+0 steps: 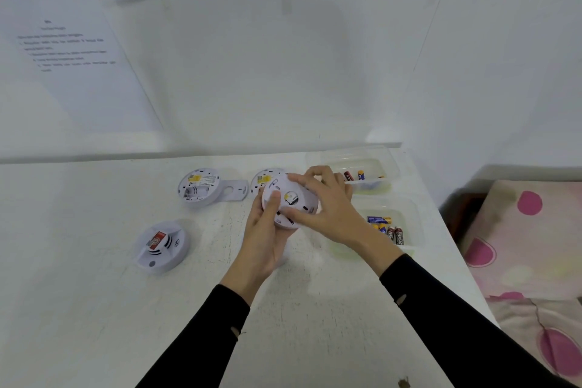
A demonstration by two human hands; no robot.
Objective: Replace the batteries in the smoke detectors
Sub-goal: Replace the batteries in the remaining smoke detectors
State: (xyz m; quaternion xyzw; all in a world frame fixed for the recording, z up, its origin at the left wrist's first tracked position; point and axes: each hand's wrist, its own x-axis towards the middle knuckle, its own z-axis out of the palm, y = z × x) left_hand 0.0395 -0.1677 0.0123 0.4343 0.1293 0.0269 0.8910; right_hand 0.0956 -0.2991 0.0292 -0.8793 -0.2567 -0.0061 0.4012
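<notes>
I hold a round white smoke detector (289, 198) above the white table (78, 293), its back with a yellow label facing me. My left hand (264, 239) grips it from below, thumb on its left rim. My right hand (327, 201) grips its right side, fingers curled over the top and lower edge. Behind it lies another detector (263, 178), back up, mostly hidden. To the left a third detector (198, 187) lies back up, its battery bay open beside a loose mounting plate (234, 190). A fourth detector (162, 246) sits face up with a red sticker.
Two clear plastic tubs stand at the right: the far tub (365, 173) holds a few batteries, the near tub (396, 224) holds several batteries. The table's right edge borders a pink spotted bedspread (529, 249). Papers hang on the wall behind.
</notes>
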